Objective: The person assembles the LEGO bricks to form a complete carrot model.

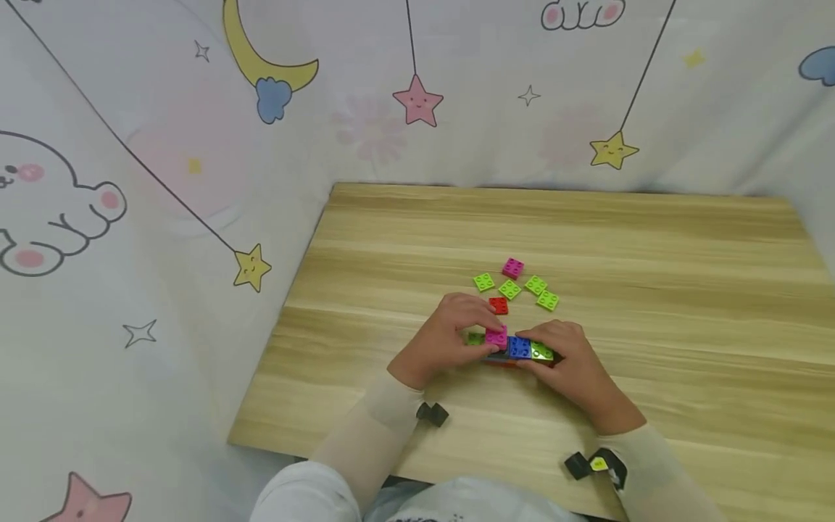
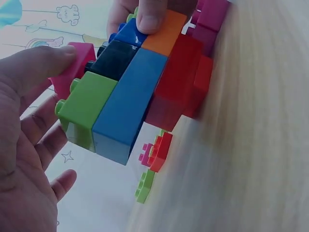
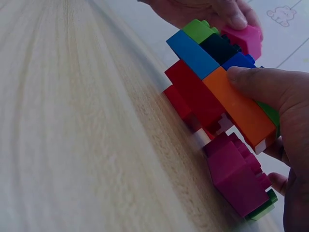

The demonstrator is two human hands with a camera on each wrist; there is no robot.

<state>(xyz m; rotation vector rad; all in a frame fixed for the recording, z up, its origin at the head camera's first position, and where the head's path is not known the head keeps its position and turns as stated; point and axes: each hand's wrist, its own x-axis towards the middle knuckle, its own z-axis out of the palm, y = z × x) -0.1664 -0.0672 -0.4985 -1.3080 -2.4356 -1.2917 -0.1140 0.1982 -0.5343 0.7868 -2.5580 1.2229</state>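
Observation:
My left hand [image 1: 450, 335] pinches a pink brick [image 2: 73, 72] between thumb and fingers, right by the studs of a black brick [image 2: 115, 60]. Whether the two touch, I cannot tell. The black brick belongs to a built block structure, with light green [image 2: 87, 108] and dark blue [image 1: 520, 347] bricks in the same top row. Below that row lie a long blue brick [image 2: 130, 104] and an orange brick [image 3: 239, 106], with red bricks [image 3: 195, 92] lower down. My right hand [image 1: 567, 362] grips the structure's right end, thumb against the orange and blue bricks.
Beyond the hands lie a small red brick [image 1: 499, 305], a magenta brick [image 1: 512, 268] and several thin light green bricks [image 1: 510, 290]. Magenta bricks [image 3: 236, 174] stand under the structure's right end. The wooden table [image 1: 652, 290] meets a printed cloth [image 1: 496, 152] behind.

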